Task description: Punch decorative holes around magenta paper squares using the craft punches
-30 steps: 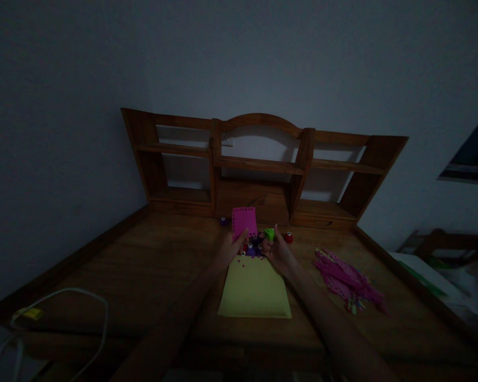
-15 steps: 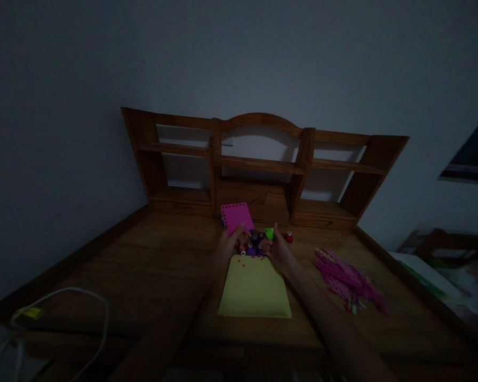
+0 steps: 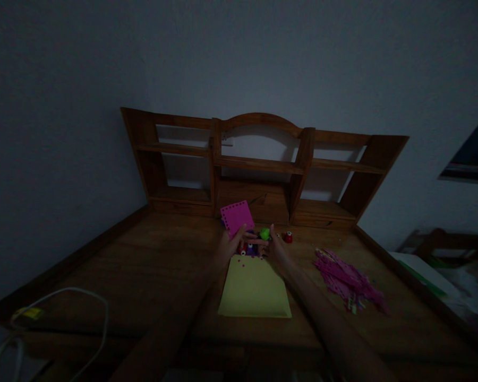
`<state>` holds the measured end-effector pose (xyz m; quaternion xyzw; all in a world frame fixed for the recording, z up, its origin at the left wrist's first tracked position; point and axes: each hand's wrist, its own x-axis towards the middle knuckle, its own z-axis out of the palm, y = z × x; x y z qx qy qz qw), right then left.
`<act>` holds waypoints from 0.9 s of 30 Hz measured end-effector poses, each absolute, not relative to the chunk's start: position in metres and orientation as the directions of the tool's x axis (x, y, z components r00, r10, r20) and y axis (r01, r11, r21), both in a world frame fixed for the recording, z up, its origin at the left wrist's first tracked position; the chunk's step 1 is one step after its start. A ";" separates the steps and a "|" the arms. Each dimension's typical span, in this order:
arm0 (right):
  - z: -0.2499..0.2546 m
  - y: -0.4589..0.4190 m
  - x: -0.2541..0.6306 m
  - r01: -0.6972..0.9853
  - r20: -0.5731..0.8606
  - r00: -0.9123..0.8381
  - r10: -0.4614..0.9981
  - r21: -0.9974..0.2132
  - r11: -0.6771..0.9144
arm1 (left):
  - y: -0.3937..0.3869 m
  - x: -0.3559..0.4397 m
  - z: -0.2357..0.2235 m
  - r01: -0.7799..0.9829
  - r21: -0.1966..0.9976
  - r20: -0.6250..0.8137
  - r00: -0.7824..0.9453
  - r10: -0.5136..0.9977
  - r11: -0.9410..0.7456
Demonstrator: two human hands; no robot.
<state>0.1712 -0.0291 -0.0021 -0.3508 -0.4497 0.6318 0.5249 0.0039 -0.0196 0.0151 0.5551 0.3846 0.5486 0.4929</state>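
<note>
A pink sheet (image 3: 238, 216) is held above a wooden worktop (image 3: 151, 265) by the left hand (image 3: 230, 245), its near edge pinched beneath a raised thumb. The sheet is extended beyond that hand, away from the body, and is clearly nearer to it than to the right hand (image 3: 278, 248). It is turned slightly askew, its far edge rising toward the right; which side is longer cannot be told. Dark holes are lined up along its far and left edges.

To the sheet's right, and a little nearer the body, a small green object (image 3: 265, 233) is held apart from it by the right hand, the thumb set upright behind it and the fingers curled inward; the exact grip is lost in the gloom. The hands are brought close together, palms facing, with both forearms reached in from below.

Purple objects (image 3: 250, 247) are partly hidden between the hands, just beyond a yellow pad (image 3: 255, 289) sprinkled with pink dots. A red object (image 3: 288, 237) is placed just right of the right hand, and pink strips (image 3: 344, 276) are heaped farther right.
</note>
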 end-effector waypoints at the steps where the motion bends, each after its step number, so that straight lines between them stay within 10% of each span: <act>1: -0.002 -0.030 0.171 -0.342 0.027 -0.208 0.978 -0.939 -0.047 | -0.020 0.004 0.015 -0.105 0.969 0.236 0.099 0.967 -0.225; 27: -0.004 -0.027 0.173 -0.332 0.021 -0.218 0.976 -0.942 -0.054 | -0.024 0.005 0.016 -0.189 0.949 0.284 0.161 0.945 -0.253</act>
